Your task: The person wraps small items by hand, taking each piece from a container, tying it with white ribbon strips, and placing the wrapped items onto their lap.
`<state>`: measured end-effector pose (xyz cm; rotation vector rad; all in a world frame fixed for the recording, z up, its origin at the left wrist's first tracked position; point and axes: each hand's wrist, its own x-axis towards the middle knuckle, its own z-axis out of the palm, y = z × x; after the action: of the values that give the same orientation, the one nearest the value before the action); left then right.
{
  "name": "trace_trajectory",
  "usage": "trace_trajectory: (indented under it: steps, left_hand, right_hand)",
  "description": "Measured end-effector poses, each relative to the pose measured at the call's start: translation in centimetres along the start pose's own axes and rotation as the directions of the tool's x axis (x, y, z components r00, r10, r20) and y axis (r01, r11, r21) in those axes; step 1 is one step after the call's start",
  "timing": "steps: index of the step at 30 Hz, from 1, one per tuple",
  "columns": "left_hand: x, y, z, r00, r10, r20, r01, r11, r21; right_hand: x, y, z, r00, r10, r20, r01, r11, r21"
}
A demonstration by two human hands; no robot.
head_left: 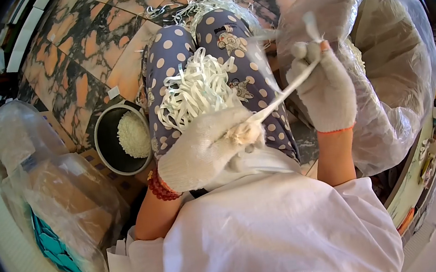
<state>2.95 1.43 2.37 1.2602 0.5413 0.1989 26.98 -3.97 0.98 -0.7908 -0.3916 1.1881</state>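
At the centre of the frame, a pale bundle (245,133) is gripped by the curled fingers of the gloved left hand (203,146). A white strip (286,93) is stretched between it and the gloved right hand (327,86), right of centre, where it is pinched by the fingers. Beyond, white ribbons (196,92) are heaped on patterned trousers (161,54).

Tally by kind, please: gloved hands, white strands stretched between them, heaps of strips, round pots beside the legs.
Gloved hands (left hand, right hand): 2
White strand: 1
Heaps of strips (near heap, far heap): 2
Round pot: 1
Total: 6
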Motion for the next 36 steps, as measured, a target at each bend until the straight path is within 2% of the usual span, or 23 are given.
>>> trace_trajectory:
  steps: [2,3,6,7,8,9,10,11,13,14,15,17,18,19,21,22,24,25,26,28,31,34,36]
  left_hand:
    - [-0.3,0.0,-0.4,0.988,-0.150,-0.034,0.147,0.987,-0.065]
    - [-0.4,0.4,-0.4,0.983,-0.169,-0.073,0.159,0.980,-0.123]
    - [0.0,-0.8,-0.6,0.984,-0.145,-0.108,0.136,0.987,-0.086]
    - [0.3,-1.1,-0.5,0.982,-0.164,-0.089,0.149,0.976,-0.159]
    - [0.5,-1.0,-0.4,0.980,-0.191,-0.064,0.182,0.975,-0.125]
    - [0.5,-0.6,-0.3,0.975,-0.219,-0.038,0.215,0.973,-0.090]
    - [0.5,-0.1,-0.3,0.969,-0.245,-0.013,0.244,0.968,-0.055]
    - [0.3,0.6,-0.2,0.957,-0.288,-0.034,0.288,0.958,0.000]
    - [-0.5,1.1,-0.6,0.978,-0.199,-0.060,0.204,0.973,0.104]
    - [-1.0,1.0,-1.0,0.985,-0.155,-0.075,0.165,0.975,0.152]
    - [-1.2,-1.0,-1.5,0.995,-0.027,-0.096,0.052,0.962,0.268]
    - [-1.2,-2.6,-1.3,0.994,0.058,-0.088,-0.030,0.958,0.286]
    - [-1.1,-2.8,-1.1,0.992,0.099,-0.080,-0.071,0.953,0.296]
    - [-1.1,-2.6,-0.9,0.998,0.033,-0.050,-0.024,0.984,0.176]
    - [-1.0,-1.9,-0.1,0.996,-0.087,0.034,0.089,0.994,-0.068]
    - [-1.1,-2.2,0.3,0.994,-0.055,0.098,0.066,0.991,-0.120]
    - [-1.6,-2.9,1.0,0.977,0.018,0.212,0.030,0.975,-0.222]
    - [-2.0,-1.7,0.8,0.957,-0.132,0.257,0.197,0.949,-0.245]
    - [-2.3,-1.9,0.6,0.955,-0.134,0.266,0.195,0.955,-0.221]
    - [-2.6,-2.7,0.3,0.949,-0.132,0.286,0.187,0.967,-0.175]
    - [-2.6,-4.6,0.5,0.955,0.141,0.262,-0.117,0.988,-0.104]
    - [-4.0,-5.4,-0.8,0.984,-0.042,0.171,0.028,0.996,0.083]
    - [-4.6,-6.3,-1.9,0.970,-0.141,0.198,0.143,0.990,0.002]
  right_hand:
    - [0.6,0.6,-1.1,0.983,-0.096,-0.160,0.039,0.945,-0.325]
    - [0.6,0.7,-0.8,0.939,-0.256,-0.231,0.080,0.812,-0.578]
    - [-0.8,-0.4,0.5,0.965,-0.250,-0.073,0.127,0.698,-0.705]
    - [-1.3,0.3,2.1,0.961,-0.257,0.105,0.251,0.640,-0.727]
    - [-1.4,0.4,2.0,0.913,-0.208,0.350,0.407,0.501,-0.764]
    - [-1.6,0.2,2.6,0.884,0.019,0.467,0.413,0.435,-0.800]
    - [-1.8,-0.2,3.7,0.863,0.309,0.399,0.237,0.449,-0.861]
    - [-1.8,0.5,3.4,0.831,0.356,0.427,0.284,0.388,-0.877]
    - [-1.8,1.8,2.7,0.758,0.446,0.477,0.392,0.273,-0.878]
    - [-1.8,1.2,2.7,0.716,0.614,0.332,0.308,0.149,-0.940]
    - [-1.8,1.4,1.8,0.720,0.546,0.428,0.326,0.279,-0.903]
    - [-1.8,2.6,-0.2,0.727,0.364,0.582,0.365,0.514,-0.776]
    - [-2.3,3.0,0.4,0.793,0.294,0.534,0.229,0.668,-0.708]
    - [-3.2,3.6,1.4,0.854,0.237,0.464,0.101,0.798,-0.594]
    - [-3.9,3.4,1.2,0.924,0.268,0.274,-0.144,0.905,-0.401]
    - [-3.8,3.4,1.6,0.878,0.265,0.399,-0.290,0.957,0.002]
    - [-2.9,1.4,2.4,0.830,0.170,0.531,-0.253,0.964,0.087]
    - [-2.4,-0.1,2.9,0.828,0.140,0.544,-0.244,0.962,0.124]
    - [-2.0,-1.5,3.2,0.825,0.109,0.555,-0.233,0.959,0.159]
    - [-2.1,-4.1,2.6,0.912,0.022,0.410,-0.113,0.974,0.198]
    - [-1.3,-7.8,-0.3,0.967,-0.003,0.253,-0.046,0.981,0.187]
    - [1.3,-16.4,-8.4,0.946,-0.103,0.309,-0.076,0.852,0.518]
    - [1.6,-17.5,-9.0,0.943,-0.181,0.280,0.025,0.876,0.481]
